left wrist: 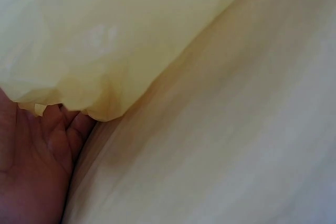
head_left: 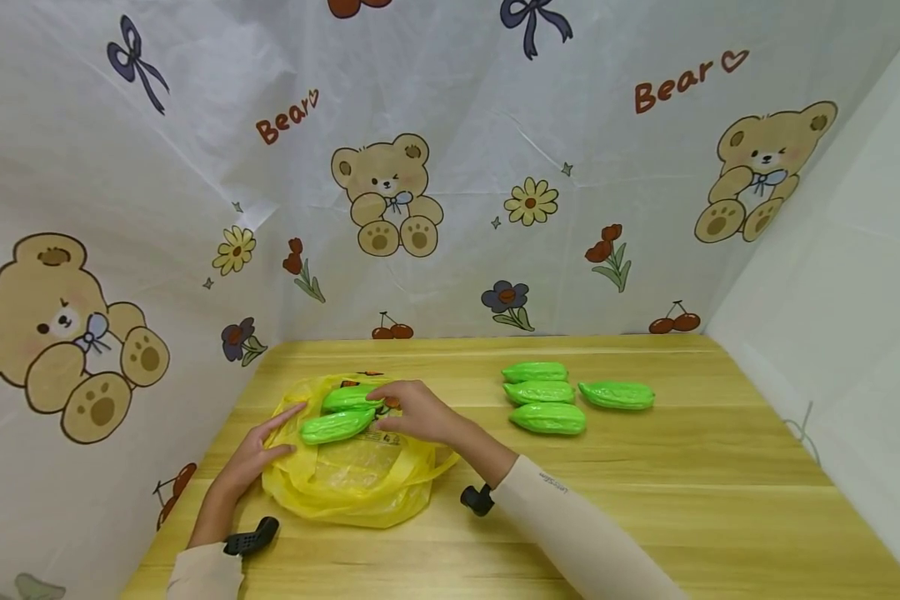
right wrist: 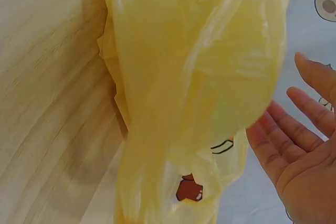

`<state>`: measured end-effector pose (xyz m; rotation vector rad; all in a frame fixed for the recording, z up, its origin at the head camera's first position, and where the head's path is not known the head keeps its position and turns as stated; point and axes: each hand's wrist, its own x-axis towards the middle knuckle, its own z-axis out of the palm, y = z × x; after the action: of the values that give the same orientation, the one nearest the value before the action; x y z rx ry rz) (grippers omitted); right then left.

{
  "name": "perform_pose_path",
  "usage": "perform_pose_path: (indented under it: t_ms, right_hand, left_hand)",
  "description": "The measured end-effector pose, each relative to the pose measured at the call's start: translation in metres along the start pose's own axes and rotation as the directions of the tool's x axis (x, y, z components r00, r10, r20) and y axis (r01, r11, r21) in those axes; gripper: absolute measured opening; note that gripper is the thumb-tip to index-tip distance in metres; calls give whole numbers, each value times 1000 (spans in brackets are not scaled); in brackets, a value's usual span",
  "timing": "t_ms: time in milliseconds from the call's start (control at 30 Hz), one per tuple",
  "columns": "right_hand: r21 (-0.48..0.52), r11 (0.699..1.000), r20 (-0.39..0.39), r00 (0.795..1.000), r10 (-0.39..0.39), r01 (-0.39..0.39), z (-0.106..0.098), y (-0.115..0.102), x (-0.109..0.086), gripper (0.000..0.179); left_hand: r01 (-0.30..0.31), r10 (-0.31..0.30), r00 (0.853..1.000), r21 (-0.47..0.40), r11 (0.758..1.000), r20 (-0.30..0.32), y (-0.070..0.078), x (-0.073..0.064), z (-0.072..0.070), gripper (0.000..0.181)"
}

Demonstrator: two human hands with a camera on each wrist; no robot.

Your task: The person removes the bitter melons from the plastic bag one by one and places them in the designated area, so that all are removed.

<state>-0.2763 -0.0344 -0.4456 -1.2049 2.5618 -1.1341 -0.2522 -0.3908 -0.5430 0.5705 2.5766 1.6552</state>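
Observation:
A yellow plastic bag (head_left: pixel 352 500) lies spread on the table at the left. Two bright green, ridged gourds (head_left: pixel 337 427) lie at its mouth, one behind the other. My left hand (head_left: pixel 249 458) touches the bag's left side with thumb and forefinger apart; in the left wrist view, the bag film hides its fingertips. My right hand (head_left: pixel 418 412) is over the bag's back right, with fingertips right by the gourds' right ends. The right wrist view shows this right hand (right wrist: pixel 299 150) with fingers extended and spread, beside the raised yellow film (right wrist: pixel 199 77).
Three similar gourds (head_left: pixel 538 392) lie in a row right of the bag, and another gourd (head_left: pixel 617 395) lies beside them. Behind the wooden table (head_left: pixel 645 517) hangs a white sheet (head_left: pixel 465 283) printed with bears; white walls close both sides.

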Motion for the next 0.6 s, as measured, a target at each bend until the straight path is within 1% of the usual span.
perform_pose_path:
  t_ms: [200,300,433,600]
  right_hand:
    - [-28,1000,13,1000,-4,4,12,2,9,46]
    - [-29,1000,18,1000,-1,1,16,3,11,46]
    - [-30,999,34,999,13,-12,20,6,14,46]
    - [-63,998,47,998,33,-30,24,9,18,47]
  left_hand:
    - [11,-11,1000,21,1000,-9,-2,0,-1,65]
    - [13,-13,1000,17,1000,-7,-2,0,-2,65]
    - [10,-10,1000,17,1000,-5,-1,0,-1,65]
    - [10,-10,1000,21,1000,-7,-1,0,0,65]
